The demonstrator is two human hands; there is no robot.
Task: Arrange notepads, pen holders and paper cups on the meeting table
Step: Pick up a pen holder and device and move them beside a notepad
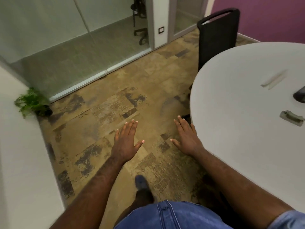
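The white round-ended meeting table fills the right side of the head view. My left hand is stretched out flat over the carpet, fingers apart, holding nothing. My right hand is also flat and empty, just left of the table's edge. No notepads, pen holders or paper cups are in sight. On the table top lie a small grey cable hatch and a dark object cut off by the frame's right edge.
A black chair stands at the table's far end. A white wall runs along the left, with a small potted plant at its corner. Glass partitions close off the back. Patterned carpet lies between; my foot is below.
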